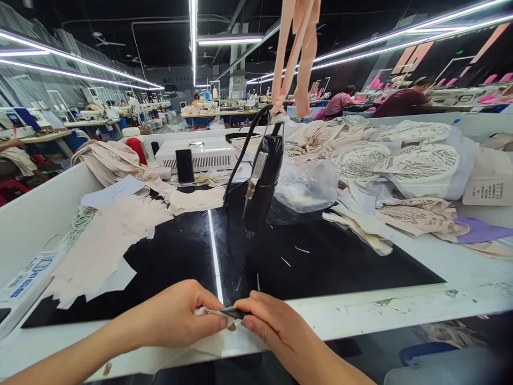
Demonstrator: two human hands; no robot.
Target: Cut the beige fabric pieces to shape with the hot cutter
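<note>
At the front edge of the table, my left hand (172, 316) is closed, pinching a small piece of pale fabric (201, 310) between thumb and fingers. My right hand (278, 323) grips dark-bladed snips (237, 313), mostly covered by the fingers. The blade tips point left and meet the fabric at my left fingertips. Beneath lies a black mat (304, 267) with a few thin white scraps on it. Just beyond my hands, a black corded tool (262, 182) with a metal lever hangs nose down from peach cloth strips (296, 53).
Pale fabric pieces (106, 240) are stacked on the left. Lace-patterned cups (425, 163) and a clear plastic bag (306, 184) lie to the right. A phone (185, 166) leans against a white box (212, 154). Co-workers sit at sewing stations behind the table's raised rim.
</note>
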